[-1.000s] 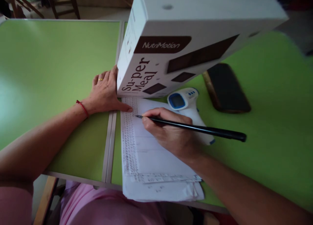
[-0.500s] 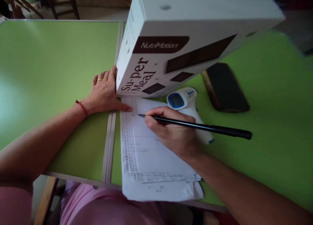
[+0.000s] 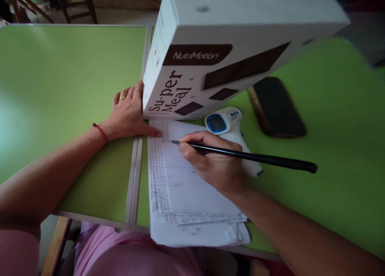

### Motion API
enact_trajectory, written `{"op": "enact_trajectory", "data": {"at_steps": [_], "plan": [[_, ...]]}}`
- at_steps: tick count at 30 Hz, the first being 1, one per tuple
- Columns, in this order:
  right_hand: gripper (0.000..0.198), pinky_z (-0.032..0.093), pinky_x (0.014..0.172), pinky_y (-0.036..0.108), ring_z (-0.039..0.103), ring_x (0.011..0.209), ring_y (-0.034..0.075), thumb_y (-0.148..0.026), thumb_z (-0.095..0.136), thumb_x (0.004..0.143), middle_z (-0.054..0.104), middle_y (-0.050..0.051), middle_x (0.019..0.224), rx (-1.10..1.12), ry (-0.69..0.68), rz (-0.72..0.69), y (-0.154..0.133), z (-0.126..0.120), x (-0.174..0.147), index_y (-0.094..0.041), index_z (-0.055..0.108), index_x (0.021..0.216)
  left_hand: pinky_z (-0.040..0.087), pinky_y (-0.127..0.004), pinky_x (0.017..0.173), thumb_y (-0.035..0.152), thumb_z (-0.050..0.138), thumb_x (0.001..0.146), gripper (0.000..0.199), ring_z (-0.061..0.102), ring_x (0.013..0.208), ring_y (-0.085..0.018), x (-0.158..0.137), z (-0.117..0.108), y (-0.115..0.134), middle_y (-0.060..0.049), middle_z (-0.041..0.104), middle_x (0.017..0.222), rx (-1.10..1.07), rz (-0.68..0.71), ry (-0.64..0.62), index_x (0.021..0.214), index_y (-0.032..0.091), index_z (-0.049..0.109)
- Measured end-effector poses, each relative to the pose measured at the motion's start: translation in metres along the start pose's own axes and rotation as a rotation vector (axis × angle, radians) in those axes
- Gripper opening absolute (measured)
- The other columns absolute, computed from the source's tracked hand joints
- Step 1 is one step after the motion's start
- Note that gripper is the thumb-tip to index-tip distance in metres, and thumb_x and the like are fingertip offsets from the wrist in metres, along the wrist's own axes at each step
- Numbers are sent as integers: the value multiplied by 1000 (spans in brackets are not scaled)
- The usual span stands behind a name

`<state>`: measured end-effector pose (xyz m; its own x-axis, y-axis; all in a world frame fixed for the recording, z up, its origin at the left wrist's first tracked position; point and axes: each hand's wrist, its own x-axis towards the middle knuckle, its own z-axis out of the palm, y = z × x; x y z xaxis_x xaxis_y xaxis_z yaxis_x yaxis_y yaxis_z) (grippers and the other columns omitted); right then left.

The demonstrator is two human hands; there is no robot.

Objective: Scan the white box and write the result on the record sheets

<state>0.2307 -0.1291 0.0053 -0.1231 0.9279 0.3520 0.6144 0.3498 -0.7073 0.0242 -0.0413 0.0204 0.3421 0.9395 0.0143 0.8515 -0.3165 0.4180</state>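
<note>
Head view, left hand: your left hand [image 3: 128,111] lies flattish over the metal strip [image 3: 135,180] of the green table [image 3: 72,75], thumb stuck out wide from the other fingers, which sit pretty close together. The thumb's on the page; the index side is right up against the box.
Bracelet and ring: you've got a red bracelet [image 3: 100,132] and a gold ring [image 3: 122,97] on that side.
Right hand: your right hand [image 3: 215,160] is pinching the pen, gripping low near the point.
Pen: the black pen [image 3: 270,160] slants across, its back end toward the table's right edge and its tip at the page, just off your left thumb. Can't tell if the tip actually touches.
Paper: your paper stack [image 3: 201,192] lies right of the strip and reaches the table's near edge, with tight rows of handwriting down its left margin. Too small to read, sorry.
Box: the white box [image 3: 240,35] stands just past the paper's top end, toward the table's far edge, with "NutriMotion" and "Su-per Meal" on it.
Thermometer: a white-and-blue thermometer [image 3: 233,135] lies by the paper, its handle partly behind your right hand.
Phone: a dark phone [image 3: 279,107] lies farther toward the right edge.
</note>
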Motion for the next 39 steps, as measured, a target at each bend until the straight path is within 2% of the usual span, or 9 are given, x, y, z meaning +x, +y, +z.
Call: {"op": "enact_trajectory", "data": {"at_steps": [7, 12, 22, 25, 28, 30, 32, 35, 39], "plan": [[13, 51, 55, 25, 62, 55, 14, -31, 60, 83, 70, 0, 67, 0, -34, 24, 2, 1, 0, -22, 68, 77, 21, -62, 120, 66, 90, 42, 129, 36, 136, -47, 1, 2, -1, -21, 43, 145, 0, 9, 3, 145, 14, 33], [13, 51, 56, 26, 62, 57, 14, -31, 60, 84, 70, 0, 68, -4, -61, 11, 2, 0, 0, -22, 67, 78, 21, -65, 119, 65, 91, 41, 128, 36, 135, -48, 2, 4, -4, -20, 44, 143, -21, 36, 22, 144, 16, 33], [9, 50, 52, 25, 62, 53, 13, -25, 61, 85, 69, -1, 66, -2, -12, -42, 2, 1, -1, -23, 66, 78, 21, -63, 119, 67, 91, 39, 131, 36, 135, -49, 2, 3, -2, -22, 45, 142, -15, -3, -2, 144, 12, 34], [8, 54, 58, 27, 65, 59, 15, -19, 60, 88, 70, 0, 71, -35, 11, -172, 3, -3, 0, -23, 66, 83, 21, -63, 119, 66, 91, 40, 130, 36, 135, -49, 2, 3, -2, -22, 44, 143, -17, 11, 2, 144, 12, 34], [13, 57, 70, 32, 70, 75, 19, -13, 58, 90, 72, 4, 84, -117, 10, -440, 9, -12, 4, -21, 68, 94, 20, -65, 119, 68, 90, 40, 130, 36, 136, -49, 2, 5, -6, -22, 43, 145, -30, 35, 10, 144, 12, 35], [19, 56, 71, 35, 69, 80, 21, -10, 55, 92, 71, 7, 88, -263, -38, -563, 14, -20, 5, -19, 69, 100, 19, -65, 119, 69, 90, 41, 129, 35, 137, -49, 3, 6, -10, -22, 42, 147, -55, 55, 31, 144, 13, 35], [25, 55, 71, 36, 67, 82, 23, -7, 49, 94, 69, 10, 88, -448, -112, -598, 18, -26, 6, -17, 70, 104, 23, -66, 118, 71, 87, 48, 123, 37, 136, -48, 4, 8, -14, -21, 44, 145, -124, 68, 78, 144, 14, 36], [34, 53, 72, 37, 64, 83, 23, 0, 42, 93, 68, 11, 89, -644, -217, -602, 20, -30, 4, -13, 70, 106, 34, -61, 114, 74, 78, 64, 103, 44, 133, -43, 6, 9, -20, -19, 49, 142, -312, 149, 173, 140, 17, 39], [34, 51, 71, 33, 62, 78, 20, 3, 44, 90, 68, 8, 87, -752, -219, -633, 13, -38, 3, -13, 71, 105, 45, -53, 110, 69, 73, 74, 86, 50, 130, -36, 9, 10, -23, -15, 53, 139, -529, 299, 236, 136, 19, 42]]}}
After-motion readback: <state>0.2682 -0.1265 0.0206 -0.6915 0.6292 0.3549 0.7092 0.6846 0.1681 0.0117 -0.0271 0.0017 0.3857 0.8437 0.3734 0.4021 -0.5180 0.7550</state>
